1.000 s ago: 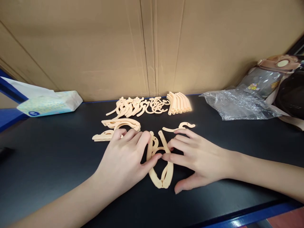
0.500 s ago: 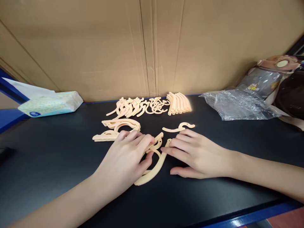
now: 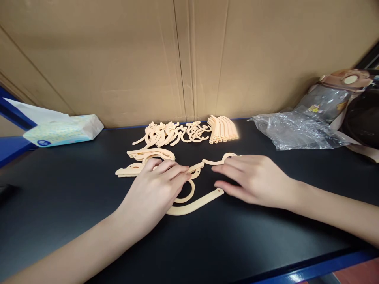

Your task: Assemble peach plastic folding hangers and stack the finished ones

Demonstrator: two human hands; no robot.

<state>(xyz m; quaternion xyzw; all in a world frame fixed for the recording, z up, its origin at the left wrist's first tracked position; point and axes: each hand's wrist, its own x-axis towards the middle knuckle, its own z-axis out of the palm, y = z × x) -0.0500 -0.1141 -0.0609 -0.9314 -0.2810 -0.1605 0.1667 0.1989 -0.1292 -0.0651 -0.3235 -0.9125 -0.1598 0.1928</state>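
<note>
My left hand (image 3: 160, 183) bends over a partly joined beige plastic folding hanger (image 3: 192, 205), its fingers closed on the upper part. The hand covers the hanger's left side, and its thumb is hidden. A ring-shaped part and a long curved arm with a holed end show to the right of the fingers. My right hand (image 3: 254, 179) has thumb and fingers apart, holding nothing. Its fingertips lie over the right portion of a loose curved hanger piece with a hook (image 3: 214, 162); whether they touch it I cannot tell. The thumb is close to the holed end of the long arm.
Stacked beige hanger pieces (image 3: 128, 170) lie left of my left hand. Behind are piles of hooked parts (image 3: 161, 134), small hooks (image 3: 195, 132) and curved arms (image 3: 223, 129). A tissue pack (image 3: 65, 131) stands left; a clear plastic bag (image 3: 299, 130) and a bottle (image 3: 328, 98) are right.
My right hand has moved away from the long curved arm and up to the loose hooked piece. The long arm has swung outward, its holed end now lower and farther right.
</note>
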